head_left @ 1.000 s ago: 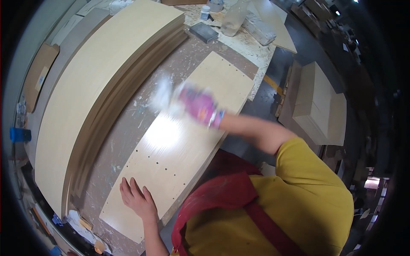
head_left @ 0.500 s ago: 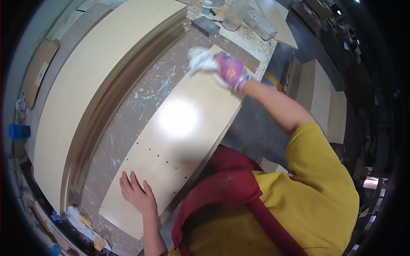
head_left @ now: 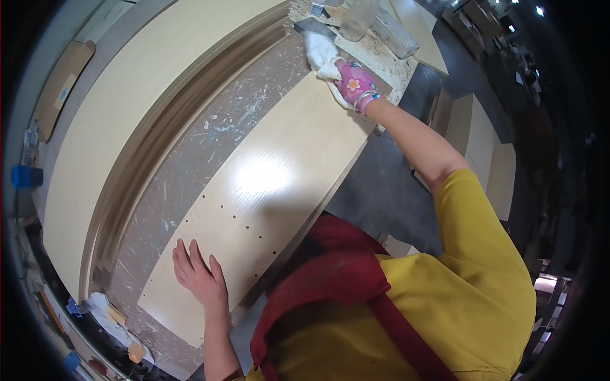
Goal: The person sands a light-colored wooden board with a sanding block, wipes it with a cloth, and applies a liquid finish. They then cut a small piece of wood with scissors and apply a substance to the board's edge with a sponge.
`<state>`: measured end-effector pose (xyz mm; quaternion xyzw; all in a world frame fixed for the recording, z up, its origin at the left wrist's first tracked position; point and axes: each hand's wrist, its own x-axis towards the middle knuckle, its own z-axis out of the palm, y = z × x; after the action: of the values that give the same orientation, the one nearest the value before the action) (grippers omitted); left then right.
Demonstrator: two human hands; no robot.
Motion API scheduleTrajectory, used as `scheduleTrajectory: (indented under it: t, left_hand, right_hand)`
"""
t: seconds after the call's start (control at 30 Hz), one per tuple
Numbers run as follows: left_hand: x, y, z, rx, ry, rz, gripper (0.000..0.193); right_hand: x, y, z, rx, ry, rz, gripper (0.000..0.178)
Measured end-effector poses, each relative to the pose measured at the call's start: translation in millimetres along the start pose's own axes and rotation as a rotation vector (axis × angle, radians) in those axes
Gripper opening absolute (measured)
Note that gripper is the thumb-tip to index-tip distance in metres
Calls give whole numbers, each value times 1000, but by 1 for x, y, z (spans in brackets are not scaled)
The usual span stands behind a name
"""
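Note:
A pale wooden board with several small drilled holes lies slanting across the workbench. My bare left hand rests flat on its near end, fingers spread, just left of the holes. At the far end, my right hand wears a pink flowered glove and is closed round a white cloth. Part of the cloth hangs past the board's far left corner, near a dark grey block; another fold shows under the palm. The gloved fingertips are hidden by the cloth.
Left of the board stands a stack of long curved pale panels. Beyond the far end are a cloudy plastic bottle and a small white jar. More panels stand at the right. A crumpled white rag lies at the near left.
My right hand and the cloth have shifted slightly right, and the cloth now reaches past the board's far end. My left hand stays flat on the board. The view has shifted a little.

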<state>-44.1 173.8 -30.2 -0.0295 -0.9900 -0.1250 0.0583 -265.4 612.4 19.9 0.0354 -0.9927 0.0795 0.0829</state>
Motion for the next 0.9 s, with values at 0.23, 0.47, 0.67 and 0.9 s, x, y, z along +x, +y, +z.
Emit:
scheduleTrajectory:
  t: [0.23,0.47,0.67,0.9]
  left_hand:
    - [-5,-13,9,36,-22,22,49]
    - [1,2,-3,35,-81,26,47]
    - [1,5,0,147,-151,16,48]
    - [0,3,-2,45,-118,283,38]
  right_hand:
    - [-99,-200,60,247,-556,-446,27]
    - [8,51,37,-8,34,193,25]
    - [-63,-67,70,357,-12,-157,21]
    - [-5,27,38,272,75,97,21]
